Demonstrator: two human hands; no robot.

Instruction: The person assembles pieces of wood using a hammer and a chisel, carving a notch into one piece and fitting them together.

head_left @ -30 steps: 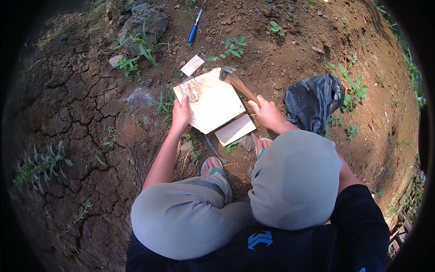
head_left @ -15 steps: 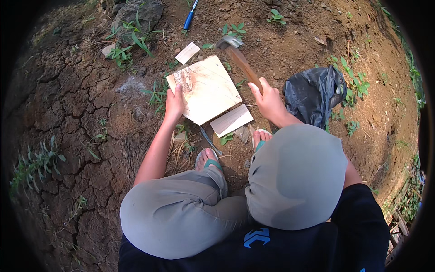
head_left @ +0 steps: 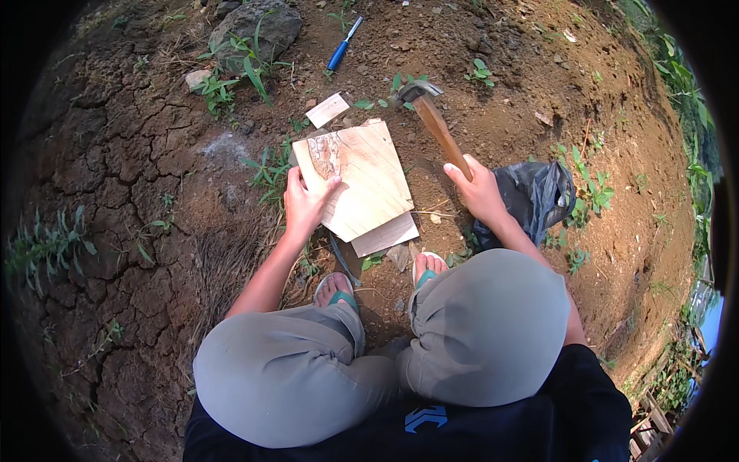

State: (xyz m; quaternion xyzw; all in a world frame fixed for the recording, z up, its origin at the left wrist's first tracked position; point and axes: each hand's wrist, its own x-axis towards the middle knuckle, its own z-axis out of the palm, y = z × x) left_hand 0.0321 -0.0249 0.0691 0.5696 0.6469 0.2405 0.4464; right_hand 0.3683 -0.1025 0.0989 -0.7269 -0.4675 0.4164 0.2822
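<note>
1. So the left hand (head_left: 306, 202) has hold of a squarish wooden board (head_left: 369, 181) by its left edge, thumb pressed over the top face and fingers down along the side. It's a narrow pinch on the board's thickness, pretty much.
2. Board's out in front of the person's feet, roughly mid-view, pale grain with a rough brownish bark-like patch by the far left corner.
3. Right hand (head_left: 481, 189) is wrapped around the wooden handle of a hammer (head_left: 440, 127), close to the butt end. The grip is closed around it, and the metal head points away from the person, off past the board's far right corner and not touching it.
4. A wood offcut (head_left: 386, 235) pokes out from under the board's near edge. Can't tell if the two actually touch.
5. Smaller wood piece (head_left: 327, 110) on the dirt just past the board, and a blue-handled chisel (head_left: 342, 46) lying further out.
6. Crumpled black plastic bag (head_left: 535, 196) sits behind the right wrist, on that side.
7. Big grey rock (head_left: 258, 35) up at the far left, weeds around it, cracked soil (head_left: 131, 192) below that.
</note>
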